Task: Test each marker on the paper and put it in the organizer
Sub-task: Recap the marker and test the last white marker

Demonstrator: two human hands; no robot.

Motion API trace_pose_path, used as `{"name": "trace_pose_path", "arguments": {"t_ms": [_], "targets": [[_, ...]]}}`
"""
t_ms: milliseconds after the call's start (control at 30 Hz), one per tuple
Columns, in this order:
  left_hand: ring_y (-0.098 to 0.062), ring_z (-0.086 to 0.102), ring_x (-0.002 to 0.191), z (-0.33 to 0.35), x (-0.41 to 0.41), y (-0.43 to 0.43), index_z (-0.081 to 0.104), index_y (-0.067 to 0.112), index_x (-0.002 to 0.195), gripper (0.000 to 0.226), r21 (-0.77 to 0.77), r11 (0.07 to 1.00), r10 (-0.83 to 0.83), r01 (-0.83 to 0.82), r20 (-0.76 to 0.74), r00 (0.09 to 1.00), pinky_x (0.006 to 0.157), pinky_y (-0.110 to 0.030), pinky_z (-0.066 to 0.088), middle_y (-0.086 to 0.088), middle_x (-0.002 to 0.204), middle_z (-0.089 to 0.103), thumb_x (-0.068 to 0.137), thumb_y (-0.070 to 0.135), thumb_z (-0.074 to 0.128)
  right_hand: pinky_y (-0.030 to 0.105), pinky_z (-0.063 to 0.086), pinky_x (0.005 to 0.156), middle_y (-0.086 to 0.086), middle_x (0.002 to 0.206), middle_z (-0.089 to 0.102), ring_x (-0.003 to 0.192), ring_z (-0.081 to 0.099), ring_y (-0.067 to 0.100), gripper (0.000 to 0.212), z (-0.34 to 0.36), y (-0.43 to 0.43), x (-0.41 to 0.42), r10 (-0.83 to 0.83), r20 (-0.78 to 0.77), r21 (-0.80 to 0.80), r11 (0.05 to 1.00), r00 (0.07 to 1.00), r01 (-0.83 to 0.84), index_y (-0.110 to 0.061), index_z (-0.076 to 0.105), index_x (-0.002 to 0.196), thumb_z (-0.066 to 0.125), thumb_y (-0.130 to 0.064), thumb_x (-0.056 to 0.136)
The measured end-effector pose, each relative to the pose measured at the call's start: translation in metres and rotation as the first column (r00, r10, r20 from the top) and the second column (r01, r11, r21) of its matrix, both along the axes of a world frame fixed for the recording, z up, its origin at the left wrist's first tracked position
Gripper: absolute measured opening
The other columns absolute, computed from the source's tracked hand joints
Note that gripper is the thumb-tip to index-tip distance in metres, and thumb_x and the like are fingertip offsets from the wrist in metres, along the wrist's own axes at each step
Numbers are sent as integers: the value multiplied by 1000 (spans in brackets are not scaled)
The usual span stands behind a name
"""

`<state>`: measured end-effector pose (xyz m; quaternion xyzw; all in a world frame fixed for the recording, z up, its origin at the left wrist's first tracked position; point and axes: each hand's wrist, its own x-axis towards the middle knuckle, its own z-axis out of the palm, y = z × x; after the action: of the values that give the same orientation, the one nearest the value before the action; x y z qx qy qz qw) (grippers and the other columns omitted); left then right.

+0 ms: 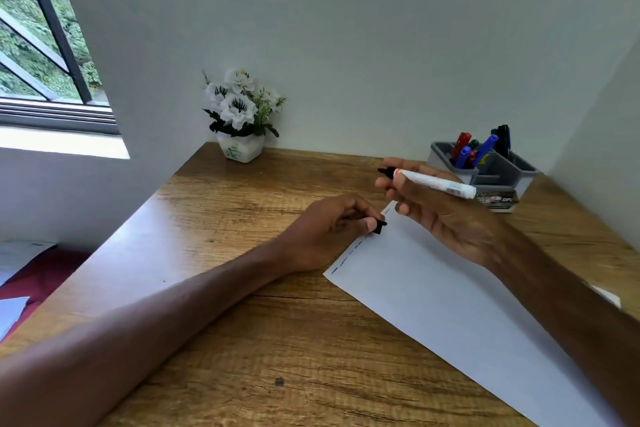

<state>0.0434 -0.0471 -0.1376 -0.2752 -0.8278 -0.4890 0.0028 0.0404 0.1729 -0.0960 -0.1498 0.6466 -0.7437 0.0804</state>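
Observation:
My right hand (440,208) holds a white marker (434,183) with a black tip, uncapped, tip pointing left, raised above the far corner of the paper (460,308). My left hand (332,229) rests on the desk at the paper's left edge and pinches the marker's black cap (380,226). The white sheet lies slanted on the wooden desk (242,322), with short blue strokes along its left edge. A grey organizer (495,172) stands at the back right, holding several red, blue, green and black markers.
A white pot of white flowers (240,114) stands at the desk's back left against the wall. A small printed box (498,201) lies in front of the organizer. Walls close in the desk behind and on the right; a window is at far left.

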Motion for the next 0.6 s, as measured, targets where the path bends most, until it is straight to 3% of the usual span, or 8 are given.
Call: {"name": "trace_pose_path", "arguments": {"t_ms": [100,200,367,467,600], "targets": [[5,65,107,0,3,1,70,22,120,20,-91,996,-10,4,-64,998,88,-12,51,14,118,73,103,25,62,28,59,68,22,111,74,89,71,21,39,-6,-5,-1,-30,-29,111,993,999,33,-6,68,126,59,-32,98],[4,65,107,-1,3,2,70,22,119,19,-130,991,6,-19,-103,995,88,-16,52,14,118,73,103,26,61,34,60,69,23,105,76,88,72,32,29,-13,-1,-6,-138,-61,189,971,988,148,-2,68,121,53,-22,106],[5,67,105,0,0,-2,69,20,115,16,-109,992,59,-70,-105,993,82,-11,51,13,114,76,102,25,62,37,62,68,22,91,78,82,75,40,19,-20,7,-14,-304,-123,240,915,945,326,2,71,106,67,-15,99],[4,67,106,1,-2,-3,68,19,114,15,-100,993,53,-62,-92,994,83,-16,53,13,112,77,102,25,62,34,63,65,25,85,76,74,73,36,15,-22,8,-12,-295,-177,269,903,939,335,2,77,99,73,-11,94],[8,68,103,1,-4,-6,67,19,114,15,-81,995,51,-56,-62,997,80,-9,52,14,107,78,103,25,61,36,62,63,25,81,75,67,71,35,7,-23,8,-16,-270,-241,333,879,932,340,2,79,94,74,-1,89]]}}
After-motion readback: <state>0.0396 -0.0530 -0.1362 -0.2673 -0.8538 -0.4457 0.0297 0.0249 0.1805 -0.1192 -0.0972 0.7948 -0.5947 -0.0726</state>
